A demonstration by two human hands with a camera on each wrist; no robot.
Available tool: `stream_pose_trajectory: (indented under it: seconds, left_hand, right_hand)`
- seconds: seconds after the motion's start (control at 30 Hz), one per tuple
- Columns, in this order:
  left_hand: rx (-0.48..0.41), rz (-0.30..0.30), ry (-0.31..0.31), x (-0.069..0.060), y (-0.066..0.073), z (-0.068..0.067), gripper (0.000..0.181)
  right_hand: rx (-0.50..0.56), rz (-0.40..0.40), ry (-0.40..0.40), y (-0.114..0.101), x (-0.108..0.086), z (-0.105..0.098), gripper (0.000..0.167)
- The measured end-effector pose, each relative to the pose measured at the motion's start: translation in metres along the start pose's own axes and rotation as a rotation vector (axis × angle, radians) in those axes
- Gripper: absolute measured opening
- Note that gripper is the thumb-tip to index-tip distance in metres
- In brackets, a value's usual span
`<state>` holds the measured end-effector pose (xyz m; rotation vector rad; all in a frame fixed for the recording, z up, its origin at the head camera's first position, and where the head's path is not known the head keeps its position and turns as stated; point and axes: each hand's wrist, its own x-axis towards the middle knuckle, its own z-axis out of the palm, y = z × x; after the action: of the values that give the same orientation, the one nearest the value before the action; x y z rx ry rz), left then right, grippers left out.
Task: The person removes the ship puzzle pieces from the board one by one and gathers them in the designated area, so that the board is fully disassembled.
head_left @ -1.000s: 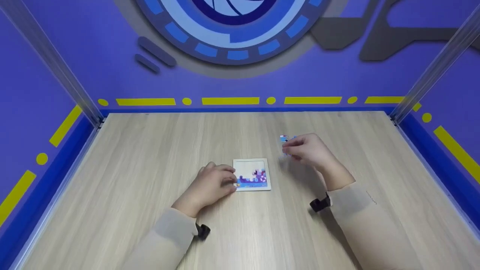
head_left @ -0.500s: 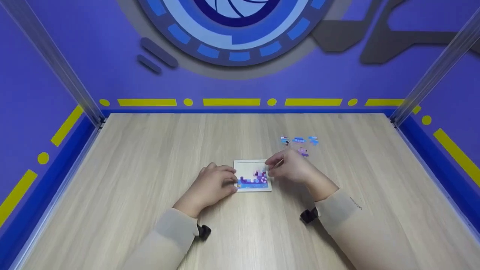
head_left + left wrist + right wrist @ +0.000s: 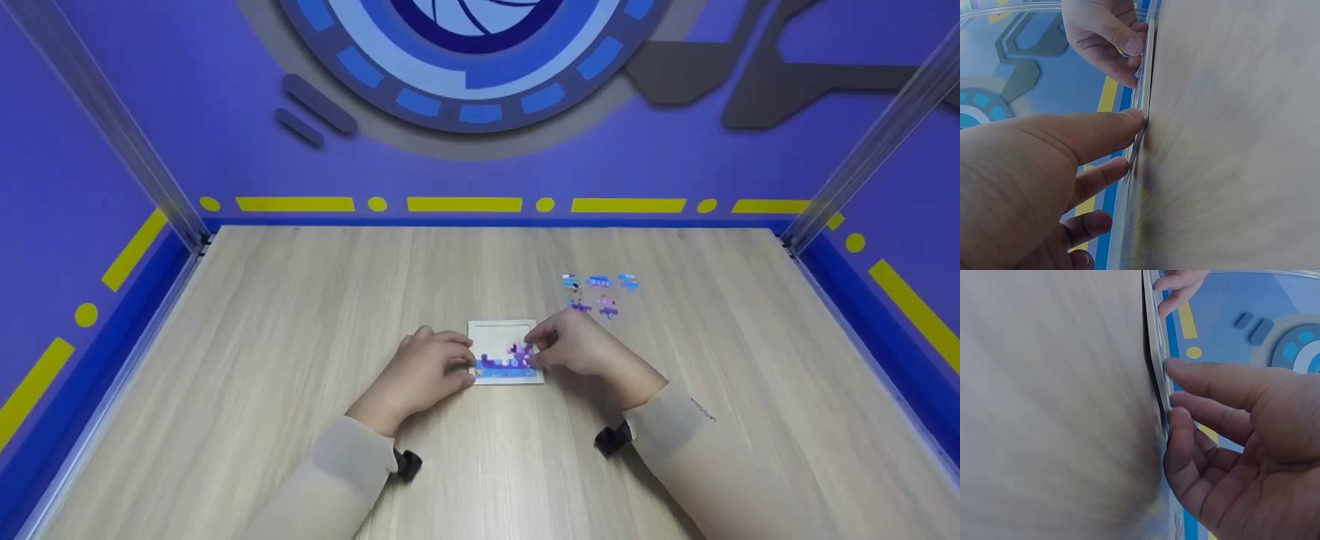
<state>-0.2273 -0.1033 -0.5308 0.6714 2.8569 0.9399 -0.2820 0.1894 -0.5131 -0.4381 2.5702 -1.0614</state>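
Surface: pale wood-grain top (image 3: pixel 337 285), with blue-violet wall panels (image 3: pixel 480 176) rising beyond its far edge and along its left and right edges.
Puzzle tray: the white-rimmed puzzle tray (image 3: pixel 491 337) lies flat near the middle of the surface. Fitted pieces (image 3: pixel 501 364) in blue and purple fill its near edge and climb its right side; the far left part shows bare base.
Loose pieces: five loose pieces (image 3: pixel 599 282) lie in two rows beyond the tray, toward the far right corner of the surface.
Left hand: the left hand (image 3: pixel 435 367) rests along the tray's left edge, thumb by the near left corner, fingers relaxed and spread a little.
Right hand: the right hand (image 3: pixel 581 345) has thumb and fingertips close together over the tray's right edge; whether a piece sits between them cannot be told.
Good handling: the left hand should probably brace the tray lightly, while the right lines up tab and notch before pressing straight down, so neighbouring pieces do not lift.
Hard to see: right fingers cover part of the tray's right side; both wrist views catch the tray nearly edge-on, hiding its picture; the printed motifs are too small to read.
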Motion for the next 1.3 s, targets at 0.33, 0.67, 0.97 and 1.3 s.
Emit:
stream_pose_trajectory:
  seconds: [0.33,0.67,0.97,1.3]
  left_hand:
    - [-0.003,0.016,0.011,0.0002,-0.0021,0.0009,0.019]
    - [0.003,0.014,0.009,0.0012,-0.0013,0.0008,0.02]
    - [0.012,-0.001,0.002,-0.0001,0.0,0.001,0.021]
    - [-0.01,-0.002,0.012,-0.0007,-0.0006,0.0008,0.019]
  right_hand:
    - [-0.036,0.028,0.011,-0.0045,-0.0018,0.0003,0.03]
    - [-0.04,0.031,0.011,-0.005,-0.0013,0.0015,0.026]
    - [-0.018,0.03,-0.009,-0.0034,-0.0013,0.0022,0.028]
    - [-0.036,0.0,0.001,-0.0043,-0.001,0.002,0.027]
